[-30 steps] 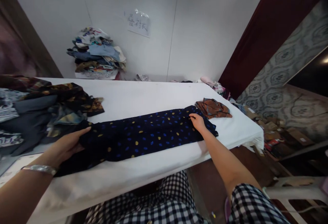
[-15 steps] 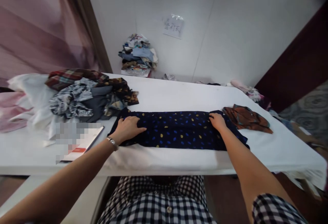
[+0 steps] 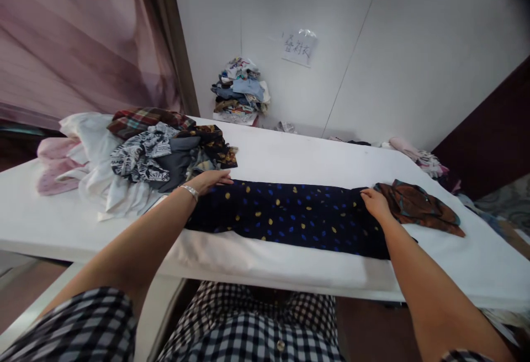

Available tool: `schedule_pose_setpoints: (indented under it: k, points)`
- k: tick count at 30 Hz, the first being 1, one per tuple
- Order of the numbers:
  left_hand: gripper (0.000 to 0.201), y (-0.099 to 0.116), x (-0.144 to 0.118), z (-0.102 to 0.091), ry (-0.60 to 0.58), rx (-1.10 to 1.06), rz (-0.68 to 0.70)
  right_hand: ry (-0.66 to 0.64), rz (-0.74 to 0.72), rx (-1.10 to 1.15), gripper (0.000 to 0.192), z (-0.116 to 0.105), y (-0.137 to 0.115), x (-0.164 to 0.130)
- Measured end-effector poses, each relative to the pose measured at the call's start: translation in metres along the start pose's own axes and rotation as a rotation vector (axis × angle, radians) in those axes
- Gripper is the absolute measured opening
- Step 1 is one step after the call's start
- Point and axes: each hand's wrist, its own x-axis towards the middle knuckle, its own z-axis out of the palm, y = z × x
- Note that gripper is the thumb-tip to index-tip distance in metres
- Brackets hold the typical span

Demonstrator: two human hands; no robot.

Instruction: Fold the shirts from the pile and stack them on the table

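Note:
A navy shirt [image 3: 285,213] with blue and yellow leaf-like spots lies as a long strip across the near part of the white table [image 3: 314,158]. At its far left corner, my left hand [image 3: 209,181] has its fingers closed on the cloth edge; a bracelet circles that wrist. My right hand [image 3: 376,205] pinches the far edge near the right end, thumb and fingers together. Just beyond this hand lies a crumpled brown garment [image 3: 422,207]. My right forearm covers part of the strip's right end.
On the left is a heap of clothes, with a black-and-white printed garment [image 3: 143,152], a white garment [image 3: 95,141] and a pink one [image 3: 60,166]. A tall clothes pile [image 3: 242,91] stands behind the table against the wall, below a handwritten sign [image 3: 298,47].
My left hand has gone from lying spread on the shirt's left part to gripping its far left edge. My right hand stays at the far right edge. The view has turned slightly left.

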Motion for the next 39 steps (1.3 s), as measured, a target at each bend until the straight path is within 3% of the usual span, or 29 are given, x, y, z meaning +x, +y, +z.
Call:
schedule_pose_setpoints:
  k: [3, 5, 10, 13, 15, 17, 20, 23, 28, 31, 35, 39]
  points:
    - [0.058, -0.005, 0.002, 0.001, -0.011, -0.042, -0.052, -0.008, -0.015, -0.070, 0.026, 0.005, 0.004, 0.001]
    - [0.062, -0.009, -0.005, 0.003, -0.009, 0.075, 0.015, -0.013, -0.028, -0.093, 0.025, 0.009, 0.008, 0.001]
    - [0.040, -0.014, -0.026, 0.019, -0.033, 0.559, 0.279, -0.030, -0.035, -0.146, 0.025, 0.013, 0.020, 0.004]
    - [0.032, -0.011, -0.026, 0.018, -0.034, 0.438, 0.295, -0.008, -0.049, -0.154, 0.026, 0.011, 0.020, 0.004]
    - [0.034, -0.007, -0.017, 0.011, -0.023, 0.229, 0.237, 0.003, -0.072, -0.156, 0.027, 0.008, 0.016, 0.004]
    - [0.035, -0.005, -0.003, 0.003, 0.040, 0.152, 0.140, -0.002, -0.076, -0.173, 0.028, 0.005, 0.007, 0.003]
    - [0.026, -0.012, 0.018, 0.000, 0.148, 0.286, 0.068, -0.023, -0.043, -0.230, 0.028, 0.005, -0.009, 0.005]
    - [0.021, -0.023, 0.028, 0.002, 0.177, 0.417, 0.120, -0.017, -0.051, -0.278, 0.027, 0.007, -0.024, 0.005]
    - [0.027, -0.032, 0.023, 0.001, 0.210, 0.528, 0.181, 0.120, -0.239, -0.203, 0.031, 0.016, -0.039, -0.008]
    - [0.043, -0.033, 0.023, 0.001, 0.221, 0.676, 0.189, -0.008, -0.304, -0.183, 0.041, 0.026, -0.047, -0.027]
    - [0.057, -0.039, 0.024, 0.003, 0.237, 0.899, 0.233, -0.300, -0.161, -0.212, 0.053, 0.039, -0.055, -0.048]
    - [0.054, -0.043, 0.013, 0.004, 0.246, 0.958, 0.309, -0.352, -0.115, -0.184, 0.058, 0.036, -0.058, -0.051]
